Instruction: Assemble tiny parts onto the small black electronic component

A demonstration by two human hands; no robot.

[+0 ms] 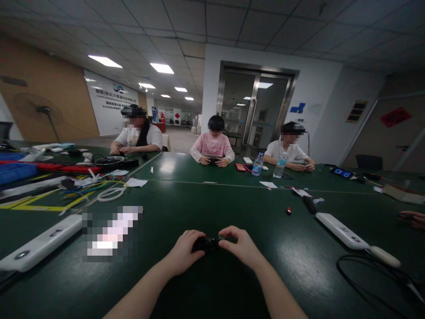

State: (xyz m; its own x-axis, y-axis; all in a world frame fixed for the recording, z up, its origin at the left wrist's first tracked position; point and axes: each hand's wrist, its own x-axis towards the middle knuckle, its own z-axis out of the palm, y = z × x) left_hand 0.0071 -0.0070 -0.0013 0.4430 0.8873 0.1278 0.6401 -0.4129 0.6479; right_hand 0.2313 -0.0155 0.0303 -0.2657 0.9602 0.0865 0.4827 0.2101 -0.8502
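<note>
A small black object (209,242) with pale markings lies between my hands, low over the green table (166,212). My left hand (187,250) is wrapped round its left end, thumb below and fingers above. At its right end, my right hand (239,246) has thumb and forefinger curved close together around a small greyish piece (221,238), too small to name. The table's dark surface makes the black object's outline hard to read.
White power strips (43,241) (341,230) lie left and right. Black cables (352,274) curl at the right. Bottles (257,165) stand farther back. Tools and wires (111,194) clutter the left. Three people (212,148) sit opposite; another hand (411,218) shows at the right edge.
</note>
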